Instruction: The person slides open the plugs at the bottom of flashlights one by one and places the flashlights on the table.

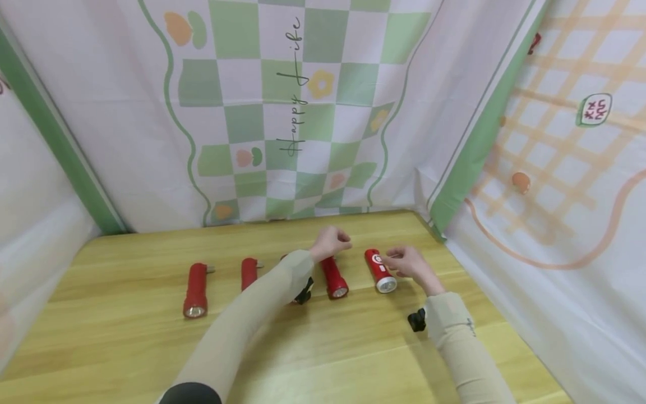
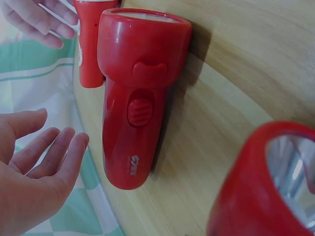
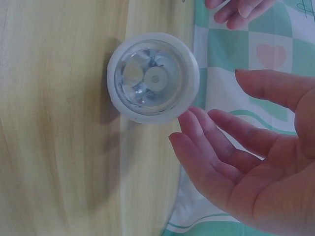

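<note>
A red plastic torch with a white lens ring (image 1: 381, 271) lies on the wooden table (image 1: 126, 342), rightmost in a row of red torches (image 1: 195, 290). The right hand (image 1: 410, 262) hovers beside it, fingers relaxed, holding nothing. The left hand (image 1: 330, 242) hangs loosely open over its red neighbour (image 1: 335, 278). The backdrop reads "Happy Life"

A light yellow wood grain is shown by the counter (image 1: 126, 359). Red is seen on the flashlights (image 1: 195, 290) lying on it; the one farthest right of the counter's row (image 1: 380, 270) is fitted with a white rim and a silvery reflector. Behind the counter, the backdrop cloth (image 1: 282, 112) is printed in green and white checks with orange and yellow flowers. Both sleeves (image 1: 242, 331) are coloured beige.
</note>
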Demonstrator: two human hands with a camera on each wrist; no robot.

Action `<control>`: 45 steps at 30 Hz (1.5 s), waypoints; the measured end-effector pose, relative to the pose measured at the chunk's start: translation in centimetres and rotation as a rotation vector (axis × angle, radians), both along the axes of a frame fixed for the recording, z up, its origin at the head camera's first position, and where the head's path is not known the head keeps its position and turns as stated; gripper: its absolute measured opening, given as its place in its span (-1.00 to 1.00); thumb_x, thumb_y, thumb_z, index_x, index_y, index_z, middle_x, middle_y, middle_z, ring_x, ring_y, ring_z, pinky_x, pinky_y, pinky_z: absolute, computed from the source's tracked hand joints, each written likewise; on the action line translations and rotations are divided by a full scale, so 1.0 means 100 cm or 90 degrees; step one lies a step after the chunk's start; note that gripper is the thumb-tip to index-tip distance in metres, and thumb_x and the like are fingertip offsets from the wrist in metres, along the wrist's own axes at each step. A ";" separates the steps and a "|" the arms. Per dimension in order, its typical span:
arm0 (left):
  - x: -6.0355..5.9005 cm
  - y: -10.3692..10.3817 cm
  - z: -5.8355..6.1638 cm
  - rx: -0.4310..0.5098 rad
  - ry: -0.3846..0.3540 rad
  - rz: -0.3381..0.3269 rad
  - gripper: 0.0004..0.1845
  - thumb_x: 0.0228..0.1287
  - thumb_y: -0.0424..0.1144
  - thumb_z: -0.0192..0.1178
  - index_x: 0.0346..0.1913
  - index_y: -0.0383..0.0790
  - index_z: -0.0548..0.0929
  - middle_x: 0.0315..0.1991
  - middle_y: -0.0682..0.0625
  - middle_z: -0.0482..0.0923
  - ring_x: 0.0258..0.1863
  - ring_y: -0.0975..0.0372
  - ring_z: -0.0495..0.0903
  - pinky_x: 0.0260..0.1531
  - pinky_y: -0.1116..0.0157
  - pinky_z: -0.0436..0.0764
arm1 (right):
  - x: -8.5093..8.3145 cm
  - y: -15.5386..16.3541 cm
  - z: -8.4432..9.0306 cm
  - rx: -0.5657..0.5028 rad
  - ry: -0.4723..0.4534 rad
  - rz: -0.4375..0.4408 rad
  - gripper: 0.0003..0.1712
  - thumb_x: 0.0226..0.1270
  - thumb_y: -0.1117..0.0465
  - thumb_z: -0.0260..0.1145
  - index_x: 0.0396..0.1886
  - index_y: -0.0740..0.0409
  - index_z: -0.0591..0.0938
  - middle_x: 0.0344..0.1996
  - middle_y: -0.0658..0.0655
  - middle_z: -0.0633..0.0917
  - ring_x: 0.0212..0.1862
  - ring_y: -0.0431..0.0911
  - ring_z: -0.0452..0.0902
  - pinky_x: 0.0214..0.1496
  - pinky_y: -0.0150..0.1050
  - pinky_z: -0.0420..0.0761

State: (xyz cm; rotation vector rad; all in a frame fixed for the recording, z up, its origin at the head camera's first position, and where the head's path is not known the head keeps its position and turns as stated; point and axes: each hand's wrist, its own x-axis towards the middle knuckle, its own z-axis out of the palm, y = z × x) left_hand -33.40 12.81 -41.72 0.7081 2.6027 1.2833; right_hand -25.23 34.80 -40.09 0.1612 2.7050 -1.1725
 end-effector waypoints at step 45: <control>0.005 0.053 -0.018 -0.033 -0.074 -0.026 -0.82 0.30 -0.27 0.29 -0.15 -0.33 0.75 -0.21 -0.22 0.75 -0.52 0.30 0.43 -0.54 0.48 0.38 | 0.001 0.002 -0.022 -0.023 -0.056 -0.021 -0.43 0.30 0.15 0.34 0.15 0.49 0.51 -0.12 0.33 0.70 -0.24 -0.15 0.64 -0.12 -0.20 0.72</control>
